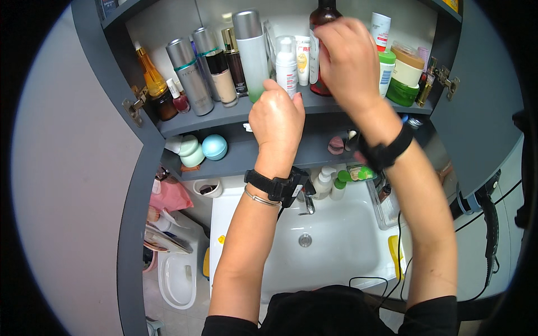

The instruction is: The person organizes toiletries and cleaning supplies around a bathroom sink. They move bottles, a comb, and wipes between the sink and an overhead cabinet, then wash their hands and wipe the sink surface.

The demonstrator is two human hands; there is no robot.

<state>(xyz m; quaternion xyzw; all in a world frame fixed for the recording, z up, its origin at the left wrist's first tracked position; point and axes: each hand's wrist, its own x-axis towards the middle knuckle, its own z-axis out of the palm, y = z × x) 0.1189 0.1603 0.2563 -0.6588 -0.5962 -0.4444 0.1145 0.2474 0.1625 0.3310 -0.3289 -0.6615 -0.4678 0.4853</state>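
My left hand point(276, 119) is raised at the upper shelf's front edge, its fingers curled closed. Whatever it holds, if anything, is hidden. Just beyond it stand a tall frosted bottle with a silver cap point(252, 53) and a white pump bottle point(286, 67). Further right, my right hand point(352, 64), slightly blurred, is bent with its fingers drawn together in front of a dark brown bottle point(325, 12). A slim whitish tube point(314, 59) is beside its fingertips; I cannot tell whether they touch it. Left of that tube is a white and yellow tube point(303, 59).
Silver-capped bottles point(190, 78) and a foundation bottle point(222, 78) crowd the shelf's left; stacked jars point(404, 84) stand right. Open cabinet doors point(73, 168) flank me. On the lower shelf is a blue ball-shaped container point(214, 147). Below are a white sink point(330, 235) and loose black cables point(399, 246).
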